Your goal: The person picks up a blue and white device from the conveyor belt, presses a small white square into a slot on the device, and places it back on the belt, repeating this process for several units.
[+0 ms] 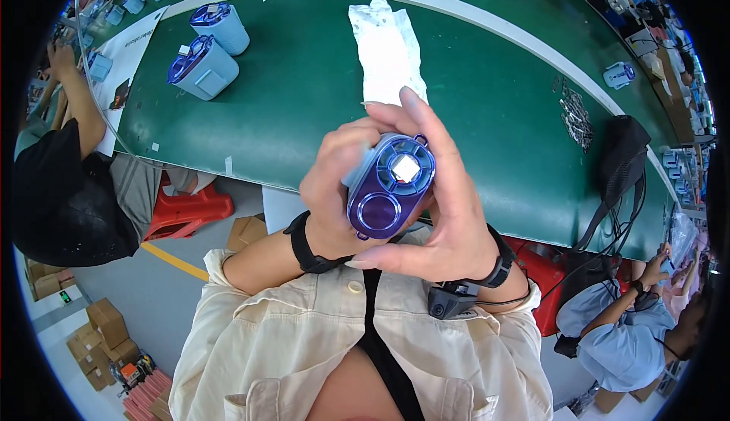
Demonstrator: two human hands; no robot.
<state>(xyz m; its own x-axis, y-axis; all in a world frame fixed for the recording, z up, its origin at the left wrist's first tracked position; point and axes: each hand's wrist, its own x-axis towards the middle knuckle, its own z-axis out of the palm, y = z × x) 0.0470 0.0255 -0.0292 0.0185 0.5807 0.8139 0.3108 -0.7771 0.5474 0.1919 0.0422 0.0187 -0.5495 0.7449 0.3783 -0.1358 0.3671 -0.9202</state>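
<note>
Both hands are in front of my chest around a small oval device (pixel 378 213) with a glossy purple top and light-blue side. Its top has a ringed circle at the near end and a spoked round part with a bright square piece at the far end. My left hand (pixel 328 182) grips its left side, the fingers a little blurred. My right hand (pixel 458 212) cups the right side, thumb and forefinger spread wide, other fingers partly hidden beneath. Beyond them, a crumpled white sheet or bag (pixel 389 56) lies on the green table (pixel 296 79).
Two larger light-blue cases with purple tops (pixel 205 71) stand at the far left. On the right are a pile of small metal parts (pixel 576 119) and a black bag (pixel 620 159) with cables. A white rail (pixel 471 14) borders the far side. People sit at left and right.
</note>
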